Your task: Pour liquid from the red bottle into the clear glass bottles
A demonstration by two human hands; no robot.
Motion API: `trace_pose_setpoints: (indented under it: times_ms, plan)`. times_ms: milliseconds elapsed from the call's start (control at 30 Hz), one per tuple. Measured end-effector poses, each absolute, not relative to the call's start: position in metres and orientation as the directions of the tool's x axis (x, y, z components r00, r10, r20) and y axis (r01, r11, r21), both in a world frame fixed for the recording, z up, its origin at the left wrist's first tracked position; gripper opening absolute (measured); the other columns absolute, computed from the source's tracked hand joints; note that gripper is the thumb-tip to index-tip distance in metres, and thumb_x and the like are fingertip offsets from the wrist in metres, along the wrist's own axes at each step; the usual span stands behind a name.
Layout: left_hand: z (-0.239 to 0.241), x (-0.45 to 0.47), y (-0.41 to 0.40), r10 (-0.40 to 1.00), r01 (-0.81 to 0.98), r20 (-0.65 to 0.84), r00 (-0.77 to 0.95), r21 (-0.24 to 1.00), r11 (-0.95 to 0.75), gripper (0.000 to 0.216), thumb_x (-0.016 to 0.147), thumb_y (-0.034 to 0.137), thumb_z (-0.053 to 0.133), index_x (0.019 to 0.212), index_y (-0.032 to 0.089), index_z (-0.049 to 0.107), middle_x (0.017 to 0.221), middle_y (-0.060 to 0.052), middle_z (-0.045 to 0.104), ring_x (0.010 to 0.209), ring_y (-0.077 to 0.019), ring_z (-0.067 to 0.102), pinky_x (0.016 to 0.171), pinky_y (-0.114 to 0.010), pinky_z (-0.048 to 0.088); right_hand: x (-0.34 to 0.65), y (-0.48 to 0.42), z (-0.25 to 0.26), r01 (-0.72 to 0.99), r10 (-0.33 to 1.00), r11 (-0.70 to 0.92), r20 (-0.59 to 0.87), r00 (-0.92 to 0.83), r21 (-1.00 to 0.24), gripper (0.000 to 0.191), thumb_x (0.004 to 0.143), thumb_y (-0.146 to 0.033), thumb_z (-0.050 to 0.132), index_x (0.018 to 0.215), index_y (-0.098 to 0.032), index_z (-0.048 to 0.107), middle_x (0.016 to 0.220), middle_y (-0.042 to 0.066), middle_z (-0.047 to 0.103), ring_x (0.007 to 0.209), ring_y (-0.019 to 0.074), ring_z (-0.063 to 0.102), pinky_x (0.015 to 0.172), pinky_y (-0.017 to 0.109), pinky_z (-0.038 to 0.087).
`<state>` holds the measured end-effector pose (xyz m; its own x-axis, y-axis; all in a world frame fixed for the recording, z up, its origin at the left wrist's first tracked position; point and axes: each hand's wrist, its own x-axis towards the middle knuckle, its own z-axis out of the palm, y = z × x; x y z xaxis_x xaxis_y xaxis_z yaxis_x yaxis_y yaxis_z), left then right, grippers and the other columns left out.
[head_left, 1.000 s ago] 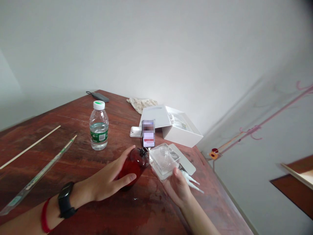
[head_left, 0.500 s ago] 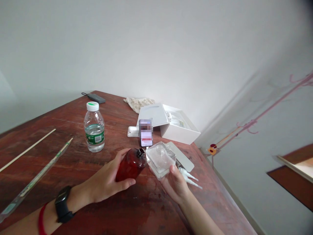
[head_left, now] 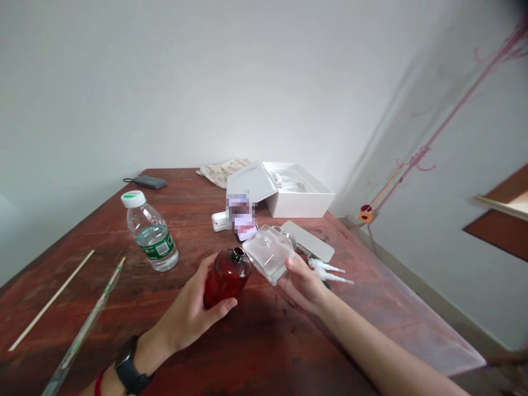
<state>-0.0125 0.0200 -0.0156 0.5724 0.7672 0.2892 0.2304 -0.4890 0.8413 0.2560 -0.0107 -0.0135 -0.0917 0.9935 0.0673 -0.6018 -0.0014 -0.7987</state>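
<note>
We have our two hands apart, each clamped on its own vessel above the reddish-brown wooden table (head_left: 264, 352). Our left hand (head_left: 192, 311) curls around the rounded body of a glossy, translucent amber bottle (head_left: 226, 278), its short, narrow neck uncapped and leaning toward the right. Our right hand (head_left: 303, 283) grips a clear, square-sided container (head_left: 270, 253) by its near corner, thumb pressed on the edge. The two vessels sit side by side; we cannot tell whether they touch, nor whether the container is glass or plastic.

Just past the right hand we see slender, tapered white nozzles (head_left: 330, 270) and a smooth, flat grey slab (head_left: 313, 242) with rounded corners. Behind the vessels stands a smartphone (head_left: 246, 228), and beyond it a crisp-edged white box (head_left: 303, 204) beside a crumpled, mottled cloth (head_left: 223, 171).

To our left a clear plastic water bottle (head_left: 154, 239) with a green label stands near a thin, pale wooden stick (head_left: 51, 300) and a crinkled clear sleeve (head_left: 86, 324).
</note>
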Motion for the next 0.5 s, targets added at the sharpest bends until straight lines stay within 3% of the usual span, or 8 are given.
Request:
trace_pose_setpoints:
  times_ms: [267, 500]
  plan:
    - [-0.0138, -0.0132, 0.0219, 0.756, 0.229, 0.28, 0.592, 0.841, -0.49, 0.072, 0.103, 0.048, 0.066, 0.161, 0.019, 0.034, 0.16, -0.019, 0.054, 0.146, -0.038, 0.054, 0.127, -0.054, 0.038, 0.2601, -0.0075, -0.0114, -0.599, 0.996, 0.01, 0.063, -0.067, -0.801, 0.06, 0.072, -0.041, 0.097, 0.126, -0.027, 0.077, 0.123, 0.008, 0.083, 0.121, 0.0314, 0.074, 0.113, 0.048, 0.054]
    - [-0.0072, -0.0136, 0.0211, 0.757, 0.214, 0.228, 0.612, 0.874, -0.436, 0.074, 0.105, 0.05, 0.061, 0.162, 0.018, 0.028, 0.163, -0.018, 0.05, 0.152, -0.0386, 0.047, 0.13, -0.054, 0.034, 0.2585, -0.0091, -0.0081, -0.616, 0.997, 0.007, 0.051, -0.055, -0.788, 0.059, 0.072, -0.038, 0.097, 0.126, -0.025, 0.077, 0.123, 0.009, 0.083, 0.121, 0.0318, 0.075, 0.115, 0.05, 0.053]
